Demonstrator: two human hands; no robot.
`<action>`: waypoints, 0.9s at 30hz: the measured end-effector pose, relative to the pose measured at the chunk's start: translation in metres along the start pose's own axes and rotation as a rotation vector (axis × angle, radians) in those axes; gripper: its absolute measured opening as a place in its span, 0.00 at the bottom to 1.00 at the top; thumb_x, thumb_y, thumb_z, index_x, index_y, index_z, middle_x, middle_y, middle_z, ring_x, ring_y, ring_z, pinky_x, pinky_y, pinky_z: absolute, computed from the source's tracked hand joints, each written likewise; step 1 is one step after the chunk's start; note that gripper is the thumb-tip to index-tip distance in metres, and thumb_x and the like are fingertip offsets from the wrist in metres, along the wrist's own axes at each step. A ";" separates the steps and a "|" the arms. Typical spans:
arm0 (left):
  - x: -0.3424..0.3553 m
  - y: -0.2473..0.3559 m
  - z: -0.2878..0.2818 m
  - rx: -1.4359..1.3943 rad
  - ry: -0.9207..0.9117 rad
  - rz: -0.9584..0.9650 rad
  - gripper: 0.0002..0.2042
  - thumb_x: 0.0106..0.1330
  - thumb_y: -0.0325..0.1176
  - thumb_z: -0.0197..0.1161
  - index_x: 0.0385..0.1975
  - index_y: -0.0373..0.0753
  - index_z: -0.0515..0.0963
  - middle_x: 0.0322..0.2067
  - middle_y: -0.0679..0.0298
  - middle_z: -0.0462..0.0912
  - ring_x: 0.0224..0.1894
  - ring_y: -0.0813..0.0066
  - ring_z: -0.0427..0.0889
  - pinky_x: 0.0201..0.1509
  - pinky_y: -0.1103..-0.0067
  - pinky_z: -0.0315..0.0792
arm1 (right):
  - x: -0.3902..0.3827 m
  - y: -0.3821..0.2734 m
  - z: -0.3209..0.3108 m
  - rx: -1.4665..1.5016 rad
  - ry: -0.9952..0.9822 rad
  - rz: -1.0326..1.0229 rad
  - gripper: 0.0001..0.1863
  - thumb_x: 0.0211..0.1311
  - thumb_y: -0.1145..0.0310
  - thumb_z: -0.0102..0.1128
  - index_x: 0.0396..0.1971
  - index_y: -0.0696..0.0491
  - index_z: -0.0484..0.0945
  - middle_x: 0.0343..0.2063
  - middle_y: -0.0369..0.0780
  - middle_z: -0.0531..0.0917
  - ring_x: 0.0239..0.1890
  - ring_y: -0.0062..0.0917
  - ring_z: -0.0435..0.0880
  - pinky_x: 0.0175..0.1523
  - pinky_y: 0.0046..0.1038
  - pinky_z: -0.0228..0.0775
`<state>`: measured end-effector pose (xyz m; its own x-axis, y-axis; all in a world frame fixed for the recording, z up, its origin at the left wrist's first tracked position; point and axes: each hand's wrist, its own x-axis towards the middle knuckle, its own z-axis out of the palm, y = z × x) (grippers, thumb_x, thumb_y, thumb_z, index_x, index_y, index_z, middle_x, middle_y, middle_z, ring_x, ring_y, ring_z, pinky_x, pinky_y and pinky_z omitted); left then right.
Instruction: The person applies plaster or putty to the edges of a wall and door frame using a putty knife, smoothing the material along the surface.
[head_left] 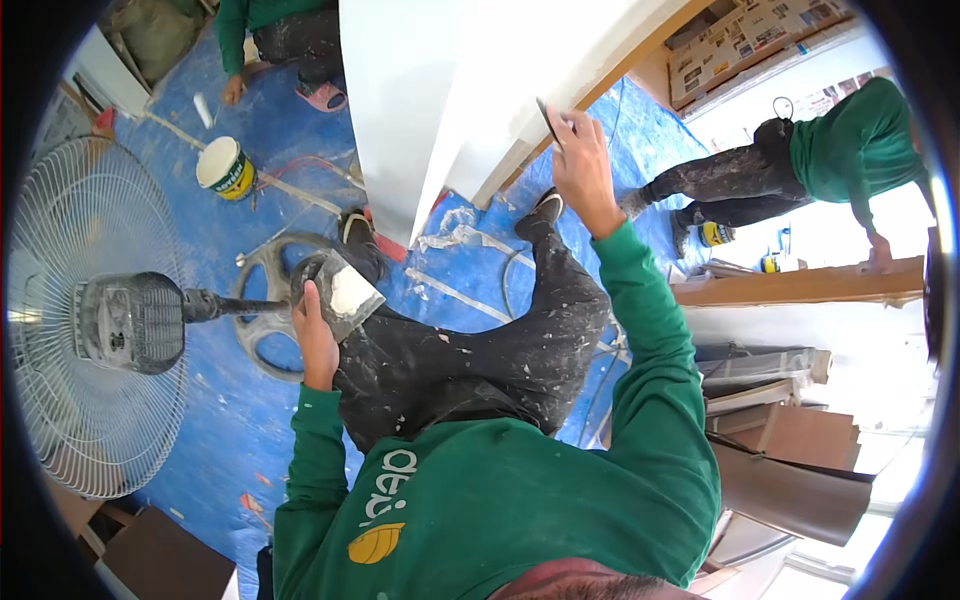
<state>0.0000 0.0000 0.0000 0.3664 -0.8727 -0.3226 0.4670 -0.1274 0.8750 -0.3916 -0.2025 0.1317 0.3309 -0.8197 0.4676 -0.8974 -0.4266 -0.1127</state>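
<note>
Fingers of the right hand (583, 172) grip a thin, dark, flat-bladed scraper (547, 120) near a smooth white panel (470, 80); whether blade and panel touch cannot be told. Fingers of the left hand (317, 343) clasp a square grey plate (343, 326) bearing soft white paste (352, 291), over paint-flecked black trousers (440, 365). The plate looks light and stiff, best held by its paste-free edge; the scraper, likely springy, by its back end.

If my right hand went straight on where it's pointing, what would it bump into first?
Probably the white wall, with the thin scraper in your right hand getting there first. I can't tell whether the scraper already touches it.
</note>
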 end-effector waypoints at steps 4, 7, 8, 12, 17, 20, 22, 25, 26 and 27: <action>0.003 0.001 0.001 -0.036 0.006 -0.035 0.24 0.75 0.48 0.54 0.52 0.27 0.76 0.47 0.59 0.82 0.46 0.74 0.82 0.52 0.78 0.74 | 0.037 -0.016 0.002 -0.614 0.022 -0.201 0.28 0.60 0.73 0.52 0.63 0.57 0.69 0.50 0.40 0.75 0.55 0.30 0.73 0.56 0.35 0.63; 0.007 0.010 0.000 -0.063 0.003 -0.047 0.23 0.76 0.47 0.53 0.52 0.28 0.76 0.47 0.58 0.82 0.47 0.74 0.81 0.53 0.77 0.74 | 0.050 -0.014 0.023 -0.743 0.041 -0.190 0.29 0.60 0.72 0.52 0.64 0.58 0.68 0.53 0.40 0.75 0.56 0.30 0.73 0.55 0.34 0.63; 0.010 0.007 -0.001 -0.081 -0.004 -0.049 0.23 0.76 0.46 0.53 0.52 0.28 0.76 0.48 0.58 0.82 0.47 0.74 0.81 0.53 0.77 0.74 | 0.056 -0.010 0.030 -0.766 0.057 -0.181 0.29 0.60 0.72 0.52 0.64 0.57 0.68 0.53 0.39 0.75 0.56 0.29 0.73 0.55 0.34 0.63; 0.007 0.009 -0.006 -0.064 -0.006 -0.059 0.23 0.76 0.45 0.52 0.52 0.28 0.76 0.48 0.59 0.82 0.48 0.75 0.81 0.54 0.77 0.74 | 0.052 0.001 0.067 -0.854 0.060 -0.130 0.29 0.61 0.68 0.53 0.65 0.57 0.67 0.55 0.38 0.74 0.56 0.28 0.73 0.53 0.35 0.63; 0.006 0.008 -0.007 -0.062 0.033 -0.094 0.22 0.77 0.44 0.52 0.52 0.28 0.76 0.47 0.59 0.82 0.47 0.75 0.81 0.53 0.78 0.74 | 0.020 0.013 0.128 -0.929 -0.031 -0.146 0.30 0.62 0.65 0.52 0.65 0.58 0.67 0.55 0.38 0.74 0.55 0.27 0.72 0.51 0.34 0.64; 0.006 0.006 -0.009 -0.071 0.056 -0.107 0.21 0.77 0.44 0.52 0.51 0.27 0.77 0.46 0.59 0.82 0.46 0.75 0.82 0.52 0.78 0.74 | -0.004 0.023 0.167 -0.947 -0.085 -0.181 0.29 0.63 0.64 0.51 0.65 0.58 0.68 0.55 0.37 0.74 0.56 0.26 0.72 0.50 0.31 0.64; 0.008 0.003 -0.015 -0.075 0.049 -0.123 0.21 0.77 0.44 0.52 0.50 0.27 0.77 0.46 0.59 0.83 0.46 0.75 0.82 0.52 0.78 0.75 | -0.019 0.024 0.189 -0.949 -0.138 -0.176 0.29 0.64 0.64 0.51 0.65 0.58 0.67 0.55 0.36 0.74 0.56 0.26 0.72 0.51 0.32 0.65; 0.007 0.004 -0.014 -0.050 0.039 -0.105 0.21 0.77 0.44 0.52 0.50 0.27 0.77 0.45 0.59 0.83 0.46 0.74 0.82 0.51 0.78 0.75 | -0.040 0.026 0.218 -0.931 -0.210 -0.149 0.29 0.63 0.65 0.51 0.65 0.59 0.67 0.56 0.37 0.74 0.56 0.26 0.72 0.51 0.32 0.65; 0.007 0.004 -0.012 -0.048 0.035 -0.103 0.21 0.77 0.44 0.52 0.50 0.27 0.77 0.45 0.59 0.83 0.45 0.74 0.82 0.51 0.78 0.74 | -0.048 0.028 0.227 -0.917 -0.235 -0.131 0.29 0.63 0.65 0.51 0.64 0.58 0.67 0.56 0.37 0.74 0.55 0.26 0.72 0.51 0.33 0.65; 0.008 0.007 -0.009 -0.048 0.031 -0.095 0.21 0.77 0.44 0.52 0.50 0.27 0.77 0.45 0.59 0.83 0.45 0.74 0.82 0.51 0.78 0.74 | -0.048 0.025 0.231 -0.903 -0.253 -0.114 0.29 0.63 0.65 0.52 0.64 0.58 0.68 0.56 0.37 0.74 0.55 0.26 0.72 0.52 0.33 0.65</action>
<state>0.0128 -0.0034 0.0001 0.3433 -0.8428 -0.4146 0.5381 -0.1853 0.8223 -0.3629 -0.2620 -0.0962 0.3886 -0.8954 0.2176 -0.7075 -0.1386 0.6930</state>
